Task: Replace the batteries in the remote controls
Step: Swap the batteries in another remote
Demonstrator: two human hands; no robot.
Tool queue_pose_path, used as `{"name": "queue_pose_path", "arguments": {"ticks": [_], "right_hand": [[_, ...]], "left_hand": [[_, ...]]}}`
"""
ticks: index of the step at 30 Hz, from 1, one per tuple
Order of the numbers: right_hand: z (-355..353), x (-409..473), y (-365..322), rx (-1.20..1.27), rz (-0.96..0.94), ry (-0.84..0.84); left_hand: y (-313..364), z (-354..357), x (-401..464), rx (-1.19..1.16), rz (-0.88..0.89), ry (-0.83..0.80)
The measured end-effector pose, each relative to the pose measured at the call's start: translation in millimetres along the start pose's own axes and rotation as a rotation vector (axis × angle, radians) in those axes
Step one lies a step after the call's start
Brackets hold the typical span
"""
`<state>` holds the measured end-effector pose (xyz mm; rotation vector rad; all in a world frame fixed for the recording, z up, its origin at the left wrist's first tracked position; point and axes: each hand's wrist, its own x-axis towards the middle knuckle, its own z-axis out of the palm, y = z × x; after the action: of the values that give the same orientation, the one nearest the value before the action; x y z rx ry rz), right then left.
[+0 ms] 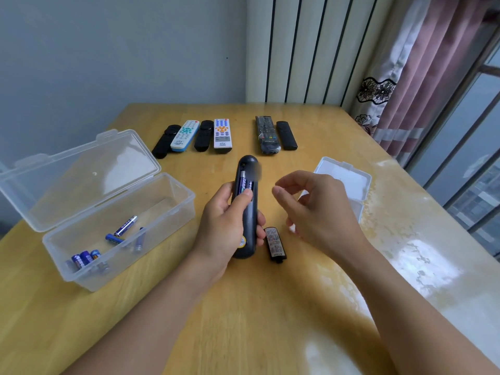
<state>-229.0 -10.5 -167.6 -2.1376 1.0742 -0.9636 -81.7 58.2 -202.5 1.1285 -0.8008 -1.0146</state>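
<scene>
My left hand (224,228) holds a black remote (247,169) face down over the table, thumb pressing on the batteries (243,185) that lie in its uncovered compartment. Its battery cover (274,243) lies on the table just right of the remote. My right hand (319,209) hovers to the right of the remote with fingers loosely curled and apart, holding nothing. A clear plastic box (173,209) on the left, lid up, holds several blue batteries (123,231).
Several remotes lie in a row at the back: a group at the left (194,135) and two black ones (274,133) at the right. A second clear box (346,180) stands behind my right hand. A window and curtain border the table's right side.
</scene>
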Motion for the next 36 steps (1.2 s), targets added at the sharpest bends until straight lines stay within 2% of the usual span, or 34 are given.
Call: {"name": "queue_pose_path", "arguments": {"ticks": [1,5,7,12,16,21,23,25,28,32,36], "right_hand": [[2,-2,-2,-0.105,-0.034,-0.036],[18,-16,-10,-0.433,-0.037,-0.382],[24,-19,-11,-0.52,-0.023,-0.437],[25,-22,-10,-0.563,0.028,-0.468],[19,-22,-15,-0.437,0.033,-0.476],[13,-23,-18,-0.367,-0.006,-0.353],[8,-21,-18,-0.309,0.013,-0.252],[3,-16,-16,-0.201,0.028,-0.109],[-3,-10,-15,0.269,0.14,0.0],[2,-9,-20,0.946,0.39,-0.063],[8,-11,-18,1.179,0.552,-0.139]], "left_hand": [[1,-3,1,-0.02,-0.012,0.019],[5,-11,4,-0.031,-0.036,0.036],[4,-12,4,-0.013,-0.035,0.035],[-2,-10,4,0.036,-0.022,0.047],[-8,-7,6,0.094,-0.025,0.069],[-8,-5,5,0.084,-0.037,0.098],[-6,-6,5,0.053,-0.024,0.108],[-4,-8,5,0.037,-0.011,0.11],[-3,-7,3,0.014,0.016,0.073],[-4,2,-3,-0.051,0.015,-0.043],[-8,9,-11,0.045,0.059,-0.149]]}}
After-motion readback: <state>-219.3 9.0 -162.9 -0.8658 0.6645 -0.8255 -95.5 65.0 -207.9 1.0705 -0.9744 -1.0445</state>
